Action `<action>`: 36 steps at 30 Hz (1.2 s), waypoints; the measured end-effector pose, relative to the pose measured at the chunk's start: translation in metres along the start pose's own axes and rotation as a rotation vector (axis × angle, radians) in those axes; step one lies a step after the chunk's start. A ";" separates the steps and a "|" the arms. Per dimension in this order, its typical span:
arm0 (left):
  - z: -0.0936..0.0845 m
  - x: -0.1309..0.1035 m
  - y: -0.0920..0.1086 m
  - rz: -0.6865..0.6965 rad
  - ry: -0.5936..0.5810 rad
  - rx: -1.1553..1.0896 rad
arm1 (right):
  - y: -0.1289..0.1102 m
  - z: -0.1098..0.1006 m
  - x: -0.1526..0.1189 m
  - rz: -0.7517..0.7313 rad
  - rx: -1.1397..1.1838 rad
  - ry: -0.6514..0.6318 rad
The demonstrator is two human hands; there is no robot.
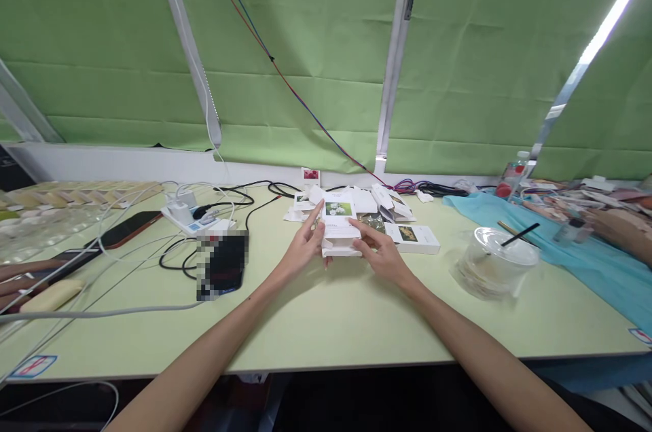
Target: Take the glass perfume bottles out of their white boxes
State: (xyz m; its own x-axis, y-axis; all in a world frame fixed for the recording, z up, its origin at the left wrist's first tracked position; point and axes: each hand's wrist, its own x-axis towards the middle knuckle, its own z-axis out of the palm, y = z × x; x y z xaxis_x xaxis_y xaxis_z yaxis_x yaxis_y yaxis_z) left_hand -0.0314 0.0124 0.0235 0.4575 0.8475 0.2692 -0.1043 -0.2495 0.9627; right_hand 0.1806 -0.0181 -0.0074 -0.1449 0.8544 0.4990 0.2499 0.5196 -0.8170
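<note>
Between my two hands is a small white cardboard box (340, 228), printed with a green picture of white flowers. My left hand (306, 235) grips its left side, the forefinger along the upper edge. On the lower right side, the fingers of my right hand (379, 252) close on it. The near end of the box seems to have loose flaps. Behind it lie more white boxes (364, 201), some with flaps up. A flat white box with a yellow-flower picture (407, 235) rests right of my right hand, and a shiny packet (374, 222) shows beside it.
Left stand a power strip (196, 218), a dark phone-like device (223, 265) and loose cables. A lidded plastic cup with a black straw (499, 259) is at right, near a blue cloth (560, 248). Other people's hands (20, 279) show at the far left and far right.
</note>
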 end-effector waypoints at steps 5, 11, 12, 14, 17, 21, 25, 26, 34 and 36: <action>0.002 -0.001 0.003 0.012 -0.020 0.040 | 0.005 0.001 0.001 0.036 0.088 0.046; 0.000 -0.001 0.003 0.076 0.007 0.108 | 0.003 0.001 0.003 0.030 0.104 0.074; 0.000 -0.001 0.003 0.085 0.008 0.119 | 0.002 0.001 0.003 0.025 0.102 0.079; 0.000 -0.001 0.003 0.097 0.007 0.141 | 0.000 0.001 0.004 0.014 0.097 0.089; -0.001 -0.002 0.004 0.105 -0.011 0.170 | -0.002 0.001 0.003 0.023 0.110 0.094; -0.001 -0.004 0.005 0.112 -0.040 0.178 | -0.002 0.000 0.003 0.048 0.148 0.092; -0.003 -0.004 0.005 0.112 -0.082 0.116 | -0.003 -0.001 0.003 0.059 0.154 0.101; -0.003 -0.004 0.005 0.111 -0.095 0.095 | -0.003 -0.001 0.003 0.058 0.159 0.101; -0.006 -0.003 0.002 0.124 -0.133 0.066 | -0.004 -0.001 0.003 0.052 0.164 0.097; -0.007 -0.002 0.001 0.126 -0.133 0.078 | -0.003 -0.002 0.003 0.056 0.161 0.094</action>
State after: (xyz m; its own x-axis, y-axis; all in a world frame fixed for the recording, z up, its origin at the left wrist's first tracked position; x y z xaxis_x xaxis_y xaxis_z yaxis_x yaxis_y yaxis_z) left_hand -0.0385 0.0139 0.0237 0.5580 0.7395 0.3766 -0.1020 -0.3892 0.9155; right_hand 0.1810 -0.0172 -0.0029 -0.0433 0.8816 0.4701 0.0978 0.4720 -0.8762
